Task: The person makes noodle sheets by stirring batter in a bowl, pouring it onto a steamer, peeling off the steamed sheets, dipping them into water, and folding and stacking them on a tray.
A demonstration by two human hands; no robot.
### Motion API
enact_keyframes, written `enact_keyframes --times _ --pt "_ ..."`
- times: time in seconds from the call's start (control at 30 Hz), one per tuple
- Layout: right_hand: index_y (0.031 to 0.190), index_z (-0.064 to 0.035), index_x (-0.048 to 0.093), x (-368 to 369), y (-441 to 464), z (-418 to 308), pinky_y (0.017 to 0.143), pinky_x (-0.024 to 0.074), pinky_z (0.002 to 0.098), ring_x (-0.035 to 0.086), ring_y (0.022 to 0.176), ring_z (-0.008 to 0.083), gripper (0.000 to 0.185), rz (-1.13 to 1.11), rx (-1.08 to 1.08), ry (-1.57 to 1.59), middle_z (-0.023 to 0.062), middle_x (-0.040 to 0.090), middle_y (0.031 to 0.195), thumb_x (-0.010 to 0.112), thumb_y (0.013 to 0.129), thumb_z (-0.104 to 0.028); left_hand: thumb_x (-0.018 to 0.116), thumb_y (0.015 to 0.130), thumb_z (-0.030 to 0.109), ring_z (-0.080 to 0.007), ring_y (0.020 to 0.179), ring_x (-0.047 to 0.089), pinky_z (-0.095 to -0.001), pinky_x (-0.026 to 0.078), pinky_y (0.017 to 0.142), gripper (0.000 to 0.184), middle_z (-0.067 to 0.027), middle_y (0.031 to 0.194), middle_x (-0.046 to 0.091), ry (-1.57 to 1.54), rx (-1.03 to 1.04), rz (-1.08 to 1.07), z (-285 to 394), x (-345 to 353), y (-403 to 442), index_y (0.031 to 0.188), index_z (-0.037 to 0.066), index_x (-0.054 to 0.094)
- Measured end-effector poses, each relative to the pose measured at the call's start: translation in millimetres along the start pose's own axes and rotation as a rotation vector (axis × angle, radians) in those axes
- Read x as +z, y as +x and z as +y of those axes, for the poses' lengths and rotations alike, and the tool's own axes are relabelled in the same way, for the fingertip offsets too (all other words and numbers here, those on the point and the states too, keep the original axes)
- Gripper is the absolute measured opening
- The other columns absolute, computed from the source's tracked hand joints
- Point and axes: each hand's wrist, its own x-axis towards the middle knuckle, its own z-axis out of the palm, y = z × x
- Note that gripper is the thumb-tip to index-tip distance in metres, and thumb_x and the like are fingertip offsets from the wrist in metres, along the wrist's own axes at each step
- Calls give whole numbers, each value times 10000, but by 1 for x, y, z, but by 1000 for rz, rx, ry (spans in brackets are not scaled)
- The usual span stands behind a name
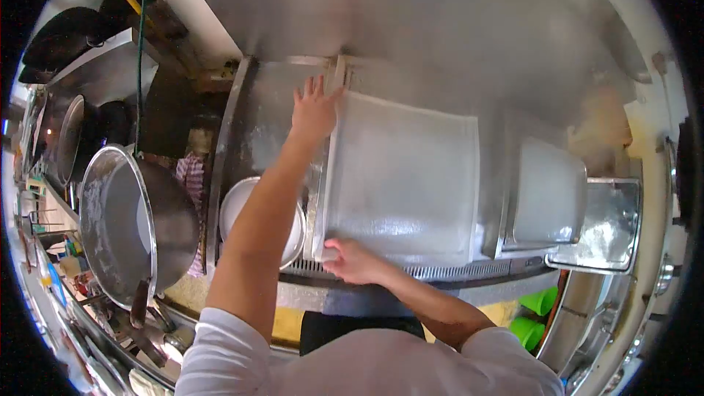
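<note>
A white sheet (403, 176), apparently wet cloth, lies flat over the steaming metal worktop in front of me. My left hand (315, 111) reaches to its far left corner, fingers spread and the thumb side against the edge. At the near left corner, my right hand (353, 261) has its thumb and fingers closed on the sheet's edge. Under my left forearm sits a round pan (293, 246) with pale contents, partly hidden by the arm.
Left of the worktop stands a large metal pot (172, 209) with whitish residue inside. On the right are a tray with a white surface (546, 194) and a shiny metal tray (603, 227). Green containers (526, 331) sit below. Steam blurs the back wall.
</note>
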Motion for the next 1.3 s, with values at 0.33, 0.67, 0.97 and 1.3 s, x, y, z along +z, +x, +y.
enact_keyframes --times 0.33,0.67,0.97,1.3 --pt "973 -3 733 -65 -81 18 906 534 485 687 1006 375 333 189 122 -648 204 723 1005 626 951 -318 669 864 226 -347 1023 694 -490 527 918 291 -176 1044 713 -155 165 -745 90 -102 -220 1063 15 647" --pt "950 -40 746 -177 -195 57 898 532 484 672 994 420 380 435 426 -589 228 716 1039 624 960 -400 710 886 254 -387 956 686 -499 519 880 390 -170 953 712 -246 36 -516 101 -110 -240 1175 15 602" --pt "1435 -47 495 -352 -24 97 1039 481 499 547 1262 434 568 985 282 -692 251 547 1385 651 928 -248 767 855 162 -327 808 690 -458 553 724 372 -90 812 714 -474 -291 -232 160 -128 -299 1187 72 626" --pt "1550 21 301 -290 -52 133 1155 373 550 397 1400 500 791 819 231 -980 332 299 1585 670 878 -174 741 892 172 -319 750 679 -451 548 693 293 -103 793 699 -552 -381 -211 175 -131 -358 1138 51 637"
